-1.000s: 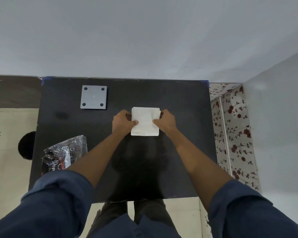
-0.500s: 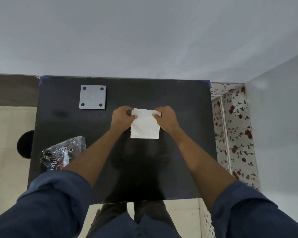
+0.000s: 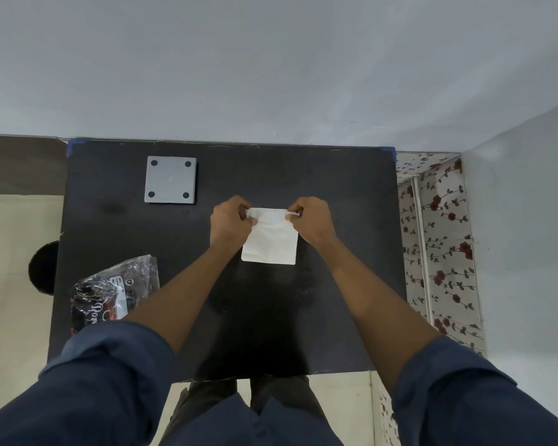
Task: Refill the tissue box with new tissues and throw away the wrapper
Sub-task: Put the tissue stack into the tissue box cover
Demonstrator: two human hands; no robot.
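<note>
Tissues [image 3: 270, 241] now lifted, both hands pinching.

- One table [image 3: 335, 188] is showing, black.
- One white stack of tissues [image 3: 271, 243] is lying at its centre.
- Two hands are showing: the left hand [image 3: 229, 222] at the stack's 10 o'clock corner, the right hand [image 3: 313, 220] at its 2 o'clock corner.
- One grey square plate [image 3: 170, 179] is sitting at 11 o'clock, bearing four dark dots.
- One crumpled wrapper [image 3: 116, 288] is lying at 8 o'clock.
</note>
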